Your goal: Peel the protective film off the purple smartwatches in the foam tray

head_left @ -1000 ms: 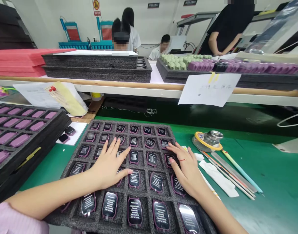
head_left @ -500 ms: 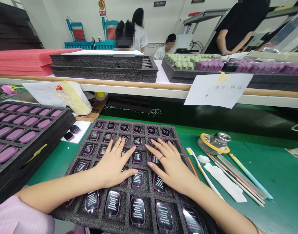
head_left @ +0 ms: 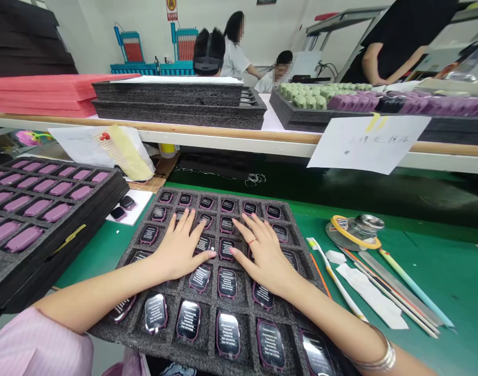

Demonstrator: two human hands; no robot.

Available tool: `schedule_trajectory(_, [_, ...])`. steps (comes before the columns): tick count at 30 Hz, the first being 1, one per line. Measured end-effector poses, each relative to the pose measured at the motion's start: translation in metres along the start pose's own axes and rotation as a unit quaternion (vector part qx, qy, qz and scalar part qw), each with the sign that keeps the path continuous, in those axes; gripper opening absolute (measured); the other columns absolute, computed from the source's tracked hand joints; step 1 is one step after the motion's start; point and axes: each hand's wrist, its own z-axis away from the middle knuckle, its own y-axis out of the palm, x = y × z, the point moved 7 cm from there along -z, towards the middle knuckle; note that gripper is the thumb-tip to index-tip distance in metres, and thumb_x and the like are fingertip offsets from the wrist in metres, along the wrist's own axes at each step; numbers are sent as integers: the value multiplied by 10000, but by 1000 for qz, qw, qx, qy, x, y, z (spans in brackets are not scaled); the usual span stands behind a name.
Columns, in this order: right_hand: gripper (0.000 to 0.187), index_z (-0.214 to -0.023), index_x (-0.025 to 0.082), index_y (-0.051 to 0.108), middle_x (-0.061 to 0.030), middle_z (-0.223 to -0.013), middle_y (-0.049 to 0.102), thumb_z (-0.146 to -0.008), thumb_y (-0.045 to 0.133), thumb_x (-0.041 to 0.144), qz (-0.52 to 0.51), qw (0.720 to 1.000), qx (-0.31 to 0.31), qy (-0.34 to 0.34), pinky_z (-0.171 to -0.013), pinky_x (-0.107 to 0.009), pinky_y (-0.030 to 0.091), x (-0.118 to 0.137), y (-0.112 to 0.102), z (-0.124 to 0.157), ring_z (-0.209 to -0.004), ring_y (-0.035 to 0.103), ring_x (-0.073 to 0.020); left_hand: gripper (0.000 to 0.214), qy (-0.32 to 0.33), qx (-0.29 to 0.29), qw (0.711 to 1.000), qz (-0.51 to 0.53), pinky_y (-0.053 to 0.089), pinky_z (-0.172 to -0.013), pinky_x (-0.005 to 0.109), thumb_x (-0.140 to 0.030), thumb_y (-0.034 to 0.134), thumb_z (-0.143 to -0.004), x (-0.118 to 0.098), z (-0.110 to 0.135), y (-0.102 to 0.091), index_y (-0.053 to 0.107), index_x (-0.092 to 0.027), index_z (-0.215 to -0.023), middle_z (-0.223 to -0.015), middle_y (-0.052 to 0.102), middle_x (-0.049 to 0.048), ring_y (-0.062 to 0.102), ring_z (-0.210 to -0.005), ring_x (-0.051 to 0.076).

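Observation:
A black foam tray lies in front of me, its compartments filled with purple-rimmed smartwatch bodies whose dark screens face up with white text. My left hand rests flat over the left middle of the tray, fingers spread across several watch bodies. Over the right middle lies my right hand, also spread flat, a thin red ring on one finger. Neither hand grips anything. The watch bodies under my palms are partly hidden.
A second foam tray of purple pieces stands left, beside two loose watch bodies on white paper. On the right lie a toothbrush, a glass bottle, white wipes and thin tools. Behind runs a shelf with trays; several people are beyond.
Both hands have slid a little toward the far side of the tray, still flat and spread. The camera view has shifted slightly left, bringing a bracelet on my right wrist into view.

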Motion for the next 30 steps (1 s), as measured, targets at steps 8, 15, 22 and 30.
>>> schedule_trajectory(8, [663,-1529,163,363,-208,-1579,375,-965,471,494,-12,999,-29,11,-1190,-646,218,-3,3,-7,-1509,243,-374,881,6,-31,999,17,164,-1210,615,-738,337,-920,2,6,-7,343,-113,-1541,-1617,230,250,141,-1528,381])
schedule_trajectory(15, [607,-1571,244,245,-169,-1562,407,-1013,396,429,-33,996,-72,29,-1177,-659,235,-15,-10,-1,-1498,281,-356,874,7,-31,999,20,174,-1197,638,-730,377,-914,1,5,-9,369,-108,-1527,-1615,226,253,135,-1526,394])
schedule_trajectory(22, [552,-1507,208,366,-170,-1540,448,-1002,463,408,-59,993,-95,39,-1177,-616,306,-35,-32,27,-1476,343,-333,791,68,-9,998,6,240,-1213,579,-667,391,-948,-7,43,-12,403,-109,-1508,-1610,296,204,180,-1524,361])
schedule_trajectory(30, [414,-1353,315,568,-52,-1527,479,-968,467,200,-65,994,-85,-27,-1197,-631,268,-24,-37,70,-1470,357,-294,673,85,-30,995,35,262,-1194,617,-562,465,-969,-5,61,-10,360,-224,-1541,-1643,231,173,152,-1531,371])
